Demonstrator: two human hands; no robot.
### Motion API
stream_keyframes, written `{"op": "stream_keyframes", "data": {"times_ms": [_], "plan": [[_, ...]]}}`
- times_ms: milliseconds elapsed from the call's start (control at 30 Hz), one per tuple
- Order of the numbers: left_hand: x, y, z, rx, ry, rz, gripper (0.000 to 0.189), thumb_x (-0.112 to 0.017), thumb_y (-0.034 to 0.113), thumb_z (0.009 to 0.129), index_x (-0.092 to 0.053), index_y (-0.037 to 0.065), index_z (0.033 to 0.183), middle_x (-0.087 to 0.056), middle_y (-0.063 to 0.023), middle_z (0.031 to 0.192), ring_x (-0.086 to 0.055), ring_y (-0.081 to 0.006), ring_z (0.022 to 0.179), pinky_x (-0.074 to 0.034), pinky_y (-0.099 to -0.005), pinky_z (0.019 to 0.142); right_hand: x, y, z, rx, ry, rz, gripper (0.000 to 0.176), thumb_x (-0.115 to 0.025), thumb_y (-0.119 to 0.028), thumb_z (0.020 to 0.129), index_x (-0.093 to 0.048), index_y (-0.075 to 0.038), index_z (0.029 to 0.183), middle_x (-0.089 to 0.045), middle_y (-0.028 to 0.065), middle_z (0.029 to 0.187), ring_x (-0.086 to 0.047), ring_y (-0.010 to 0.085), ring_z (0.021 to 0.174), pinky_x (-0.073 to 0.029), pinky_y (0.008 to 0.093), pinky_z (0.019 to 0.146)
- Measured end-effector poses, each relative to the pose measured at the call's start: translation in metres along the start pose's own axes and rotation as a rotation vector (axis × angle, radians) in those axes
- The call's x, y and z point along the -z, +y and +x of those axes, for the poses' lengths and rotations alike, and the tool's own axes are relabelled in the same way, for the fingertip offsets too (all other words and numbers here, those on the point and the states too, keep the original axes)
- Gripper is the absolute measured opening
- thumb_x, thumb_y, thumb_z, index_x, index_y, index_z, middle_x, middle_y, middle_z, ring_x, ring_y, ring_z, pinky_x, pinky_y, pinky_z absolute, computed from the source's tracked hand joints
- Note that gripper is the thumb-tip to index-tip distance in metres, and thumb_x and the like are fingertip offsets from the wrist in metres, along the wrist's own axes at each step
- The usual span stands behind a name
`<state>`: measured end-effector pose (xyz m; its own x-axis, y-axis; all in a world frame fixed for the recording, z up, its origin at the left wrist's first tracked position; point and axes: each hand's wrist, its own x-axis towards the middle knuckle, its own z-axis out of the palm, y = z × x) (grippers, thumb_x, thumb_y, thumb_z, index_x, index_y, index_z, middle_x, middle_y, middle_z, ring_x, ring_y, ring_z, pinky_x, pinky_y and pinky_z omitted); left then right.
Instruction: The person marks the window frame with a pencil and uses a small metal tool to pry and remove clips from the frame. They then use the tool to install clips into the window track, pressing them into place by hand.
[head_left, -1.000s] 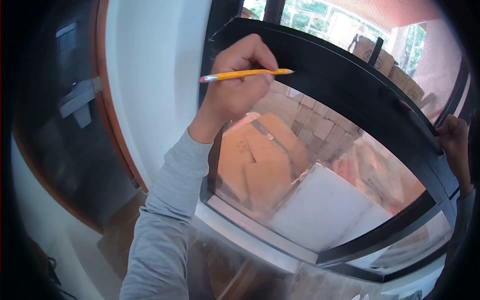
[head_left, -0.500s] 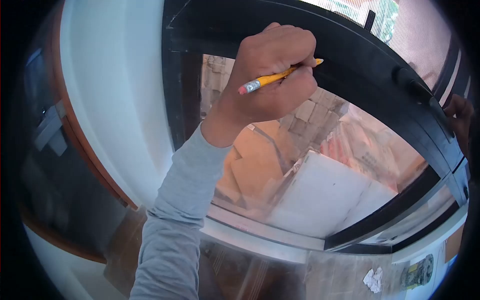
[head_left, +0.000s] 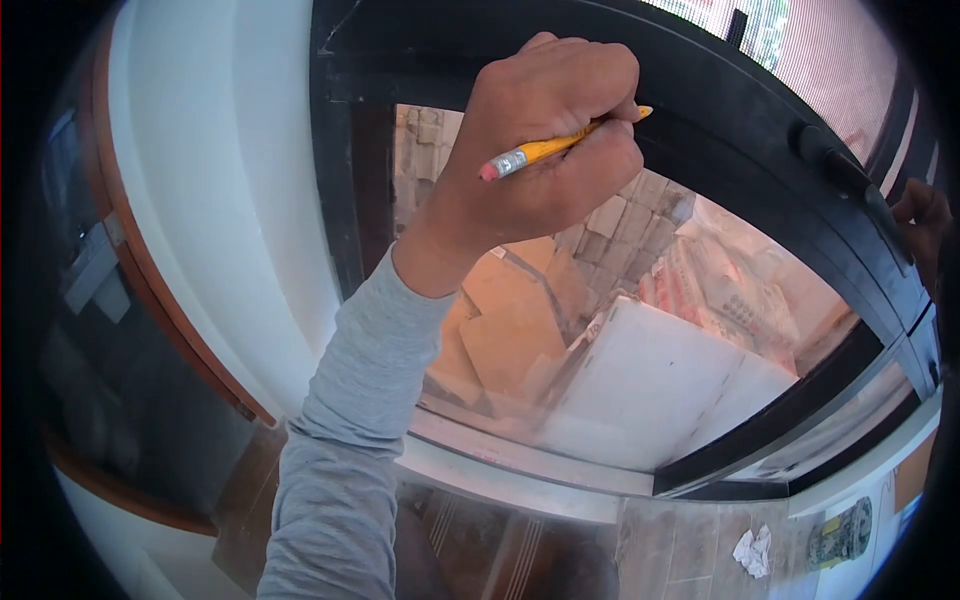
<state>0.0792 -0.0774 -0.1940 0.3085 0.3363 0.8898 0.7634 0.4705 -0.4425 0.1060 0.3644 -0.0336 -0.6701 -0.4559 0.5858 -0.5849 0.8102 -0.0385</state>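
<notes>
Left hand [head_left: 545,95] clenches pencil [head_left: 533,153], tip at black window frame [head_left: 730,125]; no mark visible yet. Right hand [head_left: 925,225], at the margin: grip apparently indeterminate.

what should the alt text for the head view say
A left hand in a grey sleeve grips a yellow pencil, its tip at the black window frame. The right hand touches the frame at the far right edge; cardboard and white boards lie outside.

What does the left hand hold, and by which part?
The left hand holds a yellow pencil, closed in a fist around its shaft near the tip; the pink eraser end sticks out free.
</notes>
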Motion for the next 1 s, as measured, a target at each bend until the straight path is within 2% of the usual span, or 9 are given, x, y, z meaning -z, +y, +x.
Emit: {"op": "stream_keyframes", "data": {"times_ms": [433, 633, 733, 833, 900, 933, 1000], "plan": [[0.001, 0.000, 0.000, 0.004, -0.021, 0.034, 0.009, -0.061, 0.012, 0.082, -0.063, 0.005, 0.088, -0.066, -0.0110, 0.080, -0.066, -0.0175, 0.068, -0.058, -0.0294, 0.065, 0.001, 0.001, 0.003, 0.024, 0.000, -0.082, 0.011, -0.066, 0.010, 0.081, -0.074, 0.006, 0.086, -0.067, 0.0018, 0.070, -0.057, 0.0062, 0.062, -0.043, 0.0214, 0.057], [0.001, 0.003, -0.001, 0.051, -0.030, 0.027, 0.010, -0.061, 0.013, 0.083, -0.063, 0.005, 0.088, -0.066, -0.0113, 0.080, -0.067, -0.0180, 0.068, -0.058, -0.0298, 0.065, 0.001, 0.006, 0.004, 0.023, -0.006, -0.005, 0.010, -0.067, 0.010, 0.081, -0.075, 0.006, 0.085, -0.068, 0.0021, 0.070, -0.057, 0.0062, 0.062, -0.043, 0.0209, 0.057], [0.002, 0.004, -0.001, 0.070, -0.045, 0.044, 0.010, -0.060, 0.012, 0.083, -0.063, 0.004, 0.089, -0.065, -0.0111, 0.079, -0.066, -0.0176, 0.068, -0.058, -0.0291, 0.064, 0.001, 0.006, 0.003, 0.042, -0.023, -0.094, 0.003, -0.073, 0.004, 0.083, -0.073, 0.006, 0.086, -0.066, 0.0011, 0.070, -0.055, 0.0068, 0.062, -0.042, 0.0218, 0.056], [0.009, 0.011, 0.002, 0.143, -0.076, -0.002, 0.009, -0.056, 0.009, 0.086, -0.063, 0.003, 0.089, -0.065, -0.0108, 0.081, -0.065, -0.0161, 0.070, -0.057, -0.0278, 0.065, -0.018, 0.031, 0.003, 0.006, 0.194, -0.098, 0.013, -0.073, 0.007, 0.078, -0.062, 0.000, 0.082, -0.061, 0.0039, 0.074, -0.058, 0.0095, 0.068, -0.045, 0.0245, 0.060], [0.014, 0.023, 0.001, 0.423, 0.095, -0.233, 0.010, -0.054, 0.008, 0.089, -0.062, 0.003, 0.089, -0.065, -0.0099, 0.086, -0.064, -0.0159, 0.076, -0.055, -0.0283, 0.074, -0.024, 0.037, 0.004, -0.007, 0.300, -0.098, 0.020, -0.073, 0.009, 0.075, -0.057, -0.002, 0.081, -0.059, 0.0053, 0.076, -0.060, 0.0108, 0.071, -0.047, 0.0259, 0.062], [0.017, 0.031, -0.003, 0.423, 0.098, -0.225, 0.010, -0.054, 0.008, 0.089, -0.062, 0.003, 0.089, -0.065, -0.0099, 0.086, -0.064, -0.0159, 0.076, -0.055, -0.0283, 0.074, -0.025, 0.037, 0.004, -0.008, 0.336, -0.096, 0.022, -0.073, 0.009, 0.074, -0.055, -0.003, 0.080, -0.058, 0.0057, 0.076, -0.060, 0.0113, 0.072, -0.048, 0.0264, 0.063], [0.020, 0.059, -0.023, 0.628, 0.192, -0.365, 0.008, -0.054, 0.006, 0.089, -0.061, 0.002, 0.092, -0.063, -0.0091, 0.090, -0.062, -0.0165, 0.084, -0.053, -0.0303, 0.084, -0.019, 0.026, 0.006, -0.119, 0.092, -0.144, 0.021, -0.074, 0.008, 0.077, -0.057, -0.002, 0.082, -0.062, 0.0078, 0.079, -0.063, 0.0140, 0.072, -0.052, 0.0275, 0.067]]}}
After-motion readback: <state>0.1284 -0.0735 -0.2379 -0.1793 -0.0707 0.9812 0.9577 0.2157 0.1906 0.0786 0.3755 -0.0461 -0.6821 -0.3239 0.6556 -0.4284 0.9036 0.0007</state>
